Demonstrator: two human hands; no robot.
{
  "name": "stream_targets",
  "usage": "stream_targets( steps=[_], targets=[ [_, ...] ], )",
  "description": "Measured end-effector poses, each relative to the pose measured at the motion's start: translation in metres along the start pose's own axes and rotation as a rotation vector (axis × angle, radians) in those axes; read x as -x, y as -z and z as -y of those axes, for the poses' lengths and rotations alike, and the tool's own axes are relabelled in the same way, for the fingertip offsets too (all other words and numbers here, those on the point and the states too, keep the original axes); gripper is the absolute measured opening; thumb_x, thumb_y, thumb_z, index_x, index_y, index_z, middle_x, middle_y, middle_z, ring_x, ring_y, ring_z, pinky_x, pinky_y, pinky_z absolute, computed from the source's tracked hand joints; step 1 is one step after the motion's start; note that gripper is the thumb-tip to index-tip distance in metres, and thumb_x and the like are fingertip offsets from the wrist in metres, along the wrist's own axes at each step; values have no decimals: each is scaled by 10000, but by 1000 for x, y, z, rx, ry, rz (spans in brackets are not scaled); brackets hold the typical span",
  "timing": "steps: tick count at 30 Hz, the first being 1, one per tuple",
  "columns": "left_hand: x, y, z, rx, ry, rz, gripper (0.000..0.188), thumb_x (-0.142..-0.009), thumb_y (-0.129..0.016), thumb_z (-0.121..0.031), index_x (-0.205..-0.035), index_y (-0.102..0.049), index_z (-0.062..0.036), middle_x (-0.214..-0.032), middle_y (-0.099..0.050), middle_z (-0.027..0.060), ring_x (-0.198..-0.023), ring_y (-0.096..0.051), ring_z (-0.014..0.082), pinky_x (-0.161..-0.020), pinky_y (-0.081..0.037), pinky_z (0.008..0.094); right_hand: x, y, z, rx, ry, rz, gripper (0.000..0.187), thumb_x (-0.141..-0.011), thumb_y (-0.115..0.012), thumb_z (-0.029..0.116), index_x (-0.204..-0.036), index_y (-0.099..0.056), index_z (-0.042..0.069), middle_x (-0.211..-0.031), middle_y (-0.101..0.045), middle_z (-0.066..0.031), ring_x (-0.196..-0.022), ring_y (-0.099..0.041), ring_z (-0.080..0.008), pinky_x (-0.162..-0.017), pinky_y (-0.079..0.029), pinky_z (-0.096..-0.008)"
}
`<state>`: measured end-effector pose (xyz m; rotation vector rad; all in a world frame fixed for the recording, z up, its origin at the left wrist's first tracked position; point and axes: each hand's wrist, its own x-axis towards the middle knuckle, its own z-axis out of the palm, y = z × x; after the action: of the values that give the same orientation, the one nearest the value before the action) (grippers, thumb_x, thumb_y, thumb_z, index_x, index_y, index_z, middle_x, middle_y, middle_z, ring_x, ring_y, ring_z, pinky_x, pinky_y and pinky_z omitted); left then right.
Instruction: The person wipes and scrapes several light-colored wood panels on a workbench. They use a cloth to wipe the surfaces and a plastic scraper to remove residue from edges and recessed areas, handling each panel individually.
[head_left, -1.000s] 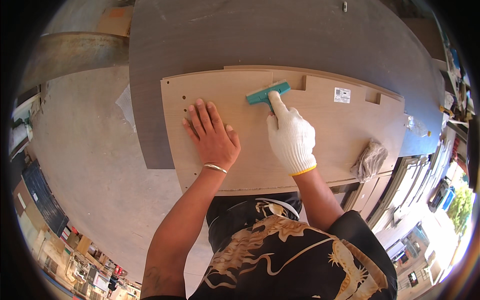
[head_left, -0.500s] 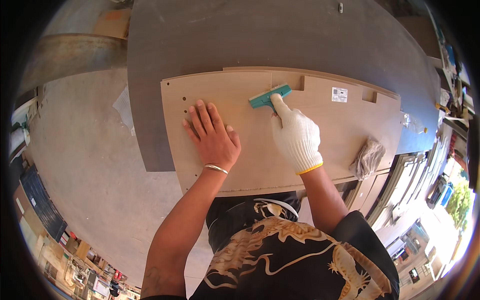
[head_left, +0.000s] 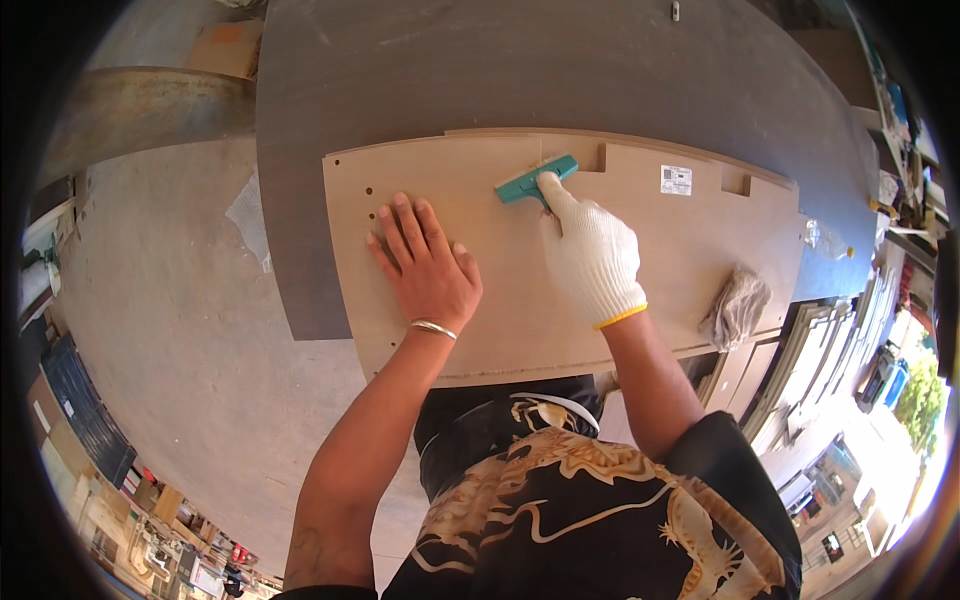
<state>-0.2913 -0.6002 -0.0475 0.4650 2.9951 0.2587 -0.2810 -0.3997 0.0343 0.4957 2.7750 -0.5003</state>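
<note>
A light brown wooden panel (head_left: 520,300) with small drilled holes on its left and notches in its far edge lies before me. My left hand (head_left: 432,270), bare with a bracelet at the wrist, rests flat on its left part, fingers spread. In a white knit glove, my right hand (head_left: 594,245) grips a teal scraper (head_left: 536,180) with a wide head, index finger stretched along it. The scraper's head touches the panel near the far edge, left of a notch. Its handle is mostly hidden under the glove.
Beneath the panel is a large dark grey board (head_left: 480,70). A crumpled grey-brown rag (head_left: 738,308) lies at the panel's right, near a white label (head_left: 676,180). A clear plastic bottle (head_left: 826,240) lies beyond the right edge. Several stacked boards (head_left: 800,370) stand at the right.
The scraper and my right hand have shifted very slightly toward the far left. My left hand stays flat in nearly the same place.
</note>
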Motion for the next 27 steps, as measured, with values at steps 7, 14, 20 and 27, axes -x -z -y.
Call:
stream_targets(
  steps=[7,14,20,27],
  targets=[
    [0,0,-1,-1,1,-27,772,-950,-567,-251,-1617,-354,75,-1738,-257,271,-1621,-176,481,-1297,-100,678,-5,4,-3,13,35,30,385,-1015,-607,234,-1400,-635,242,-816,-714,-170,-764,-711,-401,-669,-547,-524],
    [2,1,-1,-7,3,15,776,-959,-576,-269,-1618,-353,75,-1738,-255,277,-1624,-172,488,-1294,-81,697,-7,5,-1,-35,26,11,398,-1013,-602,247,-1411,-624,247,-832,-715,-180,-800,-722,-393,-697,-552,-526],
    [0,-1,0,-13,-5,-14,773,-961,-556,-268,-1617,-346,83,-1740,-247,284,-1621,-173,499,-1291,-88,702,-25,8,11,-16,-8,59,288,-1019,-573,237,-1304,-588,196,-843,-736,-165,-761,-730,-394,-650,-566,-526],
    [1,-2,1,-10,5,4,771,-968,-533,-257,-1630,-328,82,-1751,-224,276,-1632,-138,491,-1293,-68,697,-120,57,-26,-528,40,-484,455,-987,-669,174,-1438,-691,124,-1030,-771,-123,-827,-670,-123,-803,-559,-299]
  ],
)
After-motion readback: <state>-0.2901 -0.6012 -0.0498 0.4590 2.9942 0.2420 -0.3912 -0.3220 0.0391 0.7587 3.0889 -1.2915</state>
